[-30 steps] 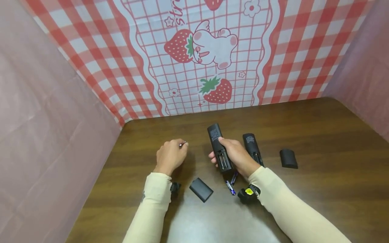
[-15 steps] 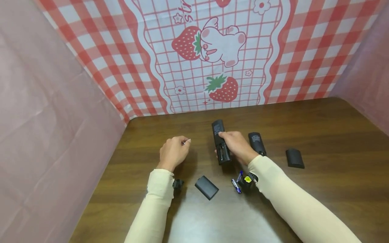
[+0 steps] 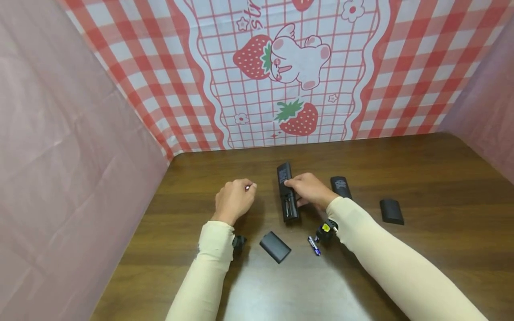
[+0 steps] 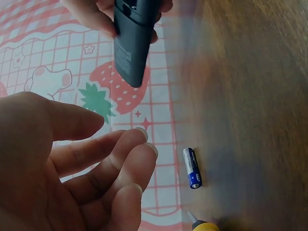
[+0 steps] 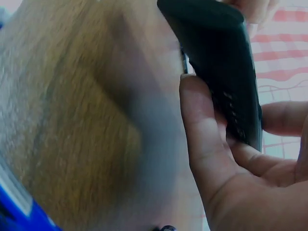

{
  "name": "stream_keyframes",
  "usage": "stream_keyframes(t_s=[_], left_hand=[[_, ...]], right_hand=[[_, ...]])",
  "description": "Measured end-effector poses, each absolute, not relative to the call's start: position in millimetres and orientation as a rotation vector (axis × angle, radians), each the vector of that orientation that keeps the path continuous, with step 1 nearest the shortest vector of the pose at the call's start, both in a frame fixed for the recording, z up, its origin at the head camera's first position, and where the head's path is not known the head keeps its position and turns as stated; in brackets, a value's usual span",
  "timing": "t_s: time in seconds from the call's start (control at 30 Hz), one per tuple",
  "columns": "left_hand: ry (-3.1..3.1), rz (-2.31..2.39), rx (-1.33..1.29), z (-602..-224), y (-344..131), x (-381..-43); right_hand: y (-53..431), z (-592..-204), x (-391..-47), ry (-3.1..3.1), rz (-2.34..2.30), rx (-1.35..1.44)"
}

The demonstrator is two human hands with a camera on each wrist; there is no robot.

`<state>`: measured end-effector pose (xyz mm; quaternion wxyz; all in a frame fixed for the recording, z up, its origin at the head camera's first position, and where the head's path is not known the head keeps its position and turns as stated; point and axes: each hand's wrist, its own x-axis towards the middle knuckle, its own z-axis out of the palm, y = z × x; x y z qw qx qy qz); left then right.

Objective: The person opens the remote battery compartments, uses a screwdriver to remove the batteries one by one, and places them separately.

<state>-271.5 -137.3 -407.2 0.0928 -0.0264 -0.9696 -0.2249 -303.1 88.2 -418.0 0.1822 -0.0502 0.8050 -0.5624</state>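
Observation:
My right hand (image 3: 313, 189) grips a black remote control (image 3: 283, 176), its back up and its battery compartment uncovered. A bare slot shows there in the head view. In the right wrist view the buttons of the remote (image 5: 226, 62) face the fingers. My left hand (image 4: 82, 168) hovers left of the remote, fingers loosely bent, with nothing between thumb and fingers. A small shiny bit shows past its fingertips in the head view; what it is I cannot tell. Beyond that hand lie a blue-and-white battery (image 4: 191, 167) and a yellow-handled screwdriver (image 4: 205, 226), mostly cut off.
A loose battery cover (image 3: 275, 246) lies near the front, with a blue battery (image 3: 314, 246) to its right, beside the right wrist camera (image 3: 324, 232). A second remote (image 3: 340, 187) is partly behind the right forearm. Another cover (image 3: 391, 211) lies farther right.
The held remote has come down toward the table and now lies flatter. The right wrist moved a little over one of the loose batteries. My left hand stays nearly in place.

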Motion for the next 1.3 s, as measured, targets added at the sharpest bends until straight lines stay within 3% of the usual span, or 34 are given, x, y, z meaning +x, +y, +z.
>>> stream_keyframes(t_s=[1.3], left_hand=[[-2.947, -0.603, -0.117, -419, -120, -271]], right_hand=[[72, -427, -318, 2.276, -1.513, -0.11]])
